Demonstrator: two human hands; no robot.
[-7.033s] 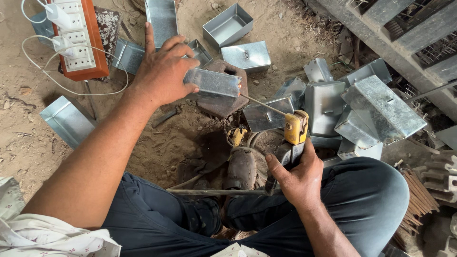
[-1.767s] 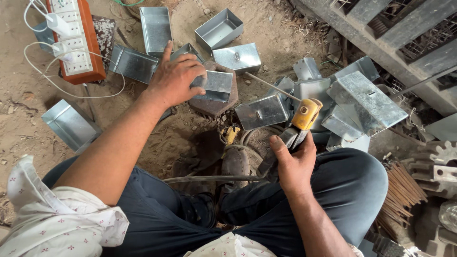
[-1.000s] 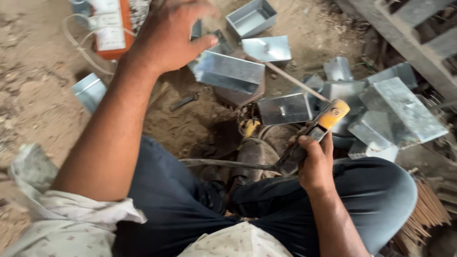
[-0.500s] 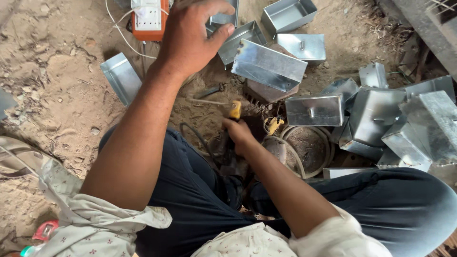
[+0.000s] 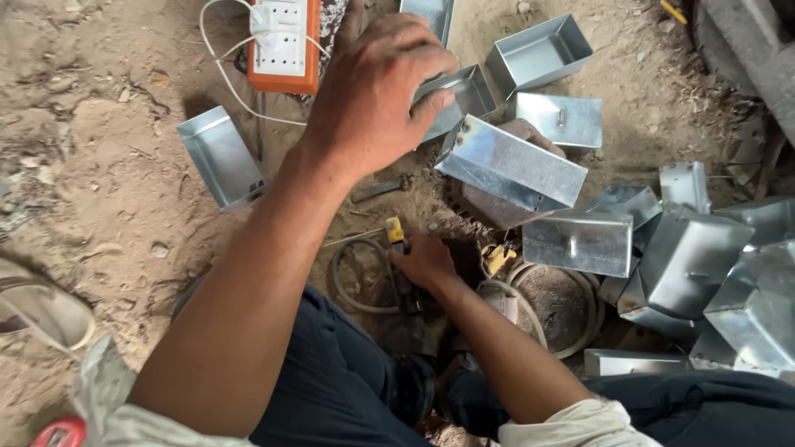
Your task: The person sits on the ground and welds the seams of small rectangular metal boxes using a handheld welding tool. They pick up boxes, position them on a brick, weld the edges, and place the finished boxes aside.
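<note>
**Hands among the sheet-metal boxes**

A long galvanised metal box point(image 5: 512, 168) lies tilted on a reddish stone block point(image 5: 505, 207) in the middle of the dirt floor, its shiny grey side up, with a dark scorched spot at its near-left corner. The left hand point(image 5: 377, 91) hovers over its far-left end, fingers loosely curled and slightly spread; whether the fingertips touch it I cannot tell. Nearer, the right hand point(image 5: 426, 261) is down on the ground, fingers closed around a dark tool with a yellow tip point(image 5: 397, 232). An orange power strip point(image 5: 284, 41) sits far left. More open metal boxes point(image 5: 538, 54) lie scattered far and right.
</note>
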